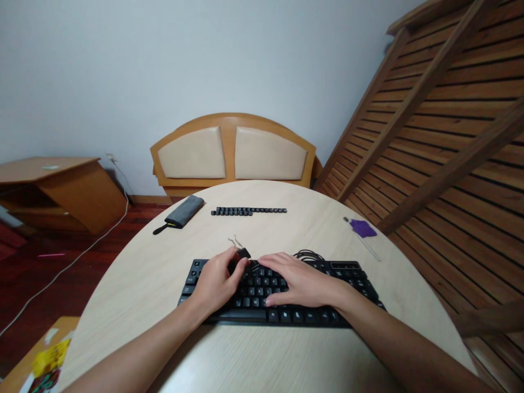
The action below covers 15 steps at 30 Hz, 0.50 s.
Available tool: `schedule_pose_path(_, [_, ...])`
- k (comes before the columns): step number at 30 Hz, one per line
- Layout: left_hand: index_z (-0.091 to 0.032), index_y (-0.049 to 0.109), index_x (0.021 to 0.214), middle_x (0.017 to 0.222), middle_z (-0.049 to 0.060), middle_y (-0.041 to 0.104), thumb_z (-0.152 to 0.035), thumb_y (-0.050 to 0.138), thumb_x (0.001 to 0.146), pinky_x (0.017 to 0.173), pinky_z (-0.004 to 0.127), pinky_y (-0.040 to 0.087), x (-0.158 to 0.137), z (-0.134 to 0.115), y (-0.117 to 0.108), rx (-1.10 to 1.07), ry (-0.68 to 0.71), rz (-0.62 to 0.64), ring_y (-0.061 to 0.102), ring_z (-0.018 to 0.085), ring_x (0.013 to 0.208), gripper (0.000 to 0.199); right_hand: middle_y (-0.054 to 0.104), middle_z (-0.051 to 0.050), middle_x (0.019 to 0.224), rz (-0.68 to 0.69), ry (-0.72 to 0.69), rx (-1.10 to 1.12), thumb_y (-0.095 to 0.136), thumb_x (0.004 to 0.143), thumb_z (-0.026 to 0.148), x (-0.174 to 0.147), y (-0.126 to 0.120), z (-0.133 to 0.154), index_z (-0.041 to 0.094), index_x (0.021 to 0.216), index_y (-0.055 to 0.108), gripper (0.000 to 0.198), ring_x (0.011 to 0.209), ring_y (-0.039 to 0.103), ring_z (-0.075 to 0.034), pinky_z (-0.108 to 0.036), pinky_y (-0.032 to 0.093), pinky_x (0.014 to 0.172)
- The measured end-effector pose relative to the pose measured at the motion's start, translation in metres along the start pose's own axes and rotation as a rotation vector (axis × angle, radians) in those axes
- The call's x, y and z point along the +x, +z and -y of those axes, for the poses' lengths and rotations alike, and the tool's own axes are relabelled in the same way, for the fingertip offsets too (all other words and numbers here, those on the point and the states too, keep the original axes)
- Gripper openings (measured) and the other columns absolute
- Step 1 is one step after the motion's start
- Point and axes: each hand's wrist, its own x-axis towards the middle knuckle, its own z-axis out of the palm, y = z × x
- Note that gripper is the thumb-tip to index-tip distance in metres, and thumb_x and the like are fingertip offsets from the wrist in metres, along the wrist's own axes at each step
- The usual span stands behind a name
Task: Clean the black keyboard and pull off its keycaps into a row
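Note:
A black keyboard (241,315) lies on the round table in front of me. My left hand (216,281) is over its left half, thumb and fingers closed on a small keycap puller (244,252) with a black body and thin wire prongs that point up and away from me. My right hand (301,279) lies across the middle keys, fingers stretched out, with its fingertips near the keyboard's back edge beside the puller. The keys under both hands are partly hidden. Farther back, loose black keycaps (235,211) stand in two neat rows.
The table (135,295) also bears a grey pouch (186,212) at back left, a purple cloth (362,228) and a thin white-handled brush (366,246) at right. A coiled black cable (309,255) sits behind the keyboard. Wooden slats (442,125) lean at right.

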Motion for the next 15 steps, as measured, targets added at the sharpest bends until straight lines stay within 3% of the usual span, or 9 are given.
schedule_pose_path(7, [-0.02, 0.064, 0.086, 0.077, 0.005, 0.069, -0.036, 0.052, 0.092, 0.067, 0.03, 0.046, -0.0033, -0.0015, 0.0002, 0.019, 0.02, 0.006, 0.062, 0.021, 0.071, 0.02, 0.047, -0.011, 0.147, -0.082, -0.004, -0.039, 0.069, 0.077, 0.06, -0.0012, 0.0102, 0.0072, 0.024, 0.141, 0.049, 0.076, 0.134, 0.042, -0.029, -0.047, 0.034, 0.111])
schedule_pose_path(15, [-0.018, 0.062, 0.089, 0.082, 0.005, 0.068, -0.033, 0.047, 0.096, 0.071, 0.032, 0.044, -0.0015, 0.0009, 0.0012, -0.029, 0.039, 0.099, 0.06, 0.02, 0.076, 0.023, 0.049, -0.01, 0.146, -0.09, 0.001, -0.063, 0.069, 0.078, 0.06, -0.0014, 0.0108, 0.007, 0.022, 0.135, 0.055, 0.07, 0.133, 0.043, -0.028, -0.047, 0.035, 0.111])
